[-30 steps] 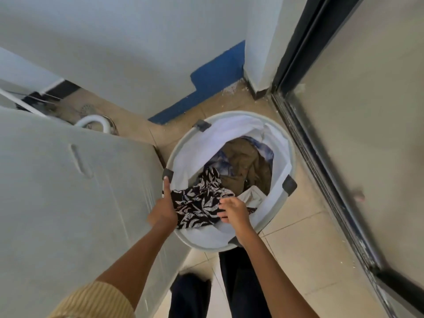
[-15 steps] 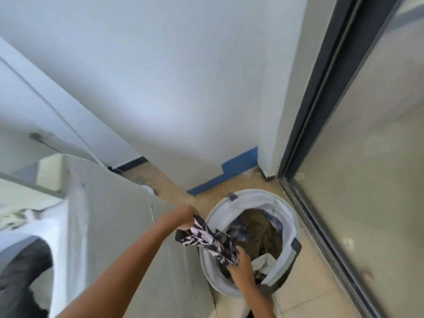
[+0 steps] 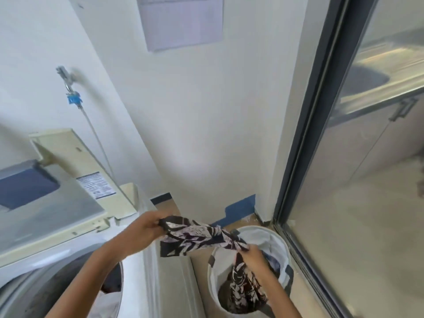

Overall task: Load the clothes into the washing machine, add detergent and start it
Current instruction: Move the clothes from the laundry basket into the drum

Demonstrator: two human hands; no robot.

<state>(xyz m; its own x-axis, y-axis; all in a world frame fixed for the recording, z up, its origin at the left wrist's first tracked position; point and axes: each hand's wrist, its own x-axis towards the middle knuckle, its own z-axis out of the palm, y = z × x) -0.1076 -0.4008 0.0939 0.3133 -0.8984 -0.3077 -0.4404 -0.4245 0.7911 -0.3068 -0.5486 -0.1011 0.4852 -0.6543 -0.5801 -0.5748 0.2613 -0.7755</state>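
Note:
A black-and-white leaf-patterned garment (image 3: 197, 237) is stretched between my hands, its lower end still hanging down into the white laundry basket (image 3: 282, 244). My left hand (image 3: 143, 232) grips the garment's upper end beside the washing machine. My right hand (image 3: 254, 255) grips it over the basket. The top-loading washing machine (image 3: 68, 251) stands at the lower left with its lid (image 3: 52, 198) raised. Some clothes lie inside its drum (image 3: 107, 294). More clothes, brown and blue, sit in the basket.
A water tap with a blue fitting (image 3: 73, 97) and a hose hangs on the wall behind the machine. A paper notice (image 3: 181, 21) is stuck high on the wall. A dark-framed glass sliding door (image 3: 321, 134) runs along the right, close to the basket.
Both hands have lifted the patterned garment up out of the basket and toward the machine. My view has tilted up, bringing the open machine and the wall into sight.

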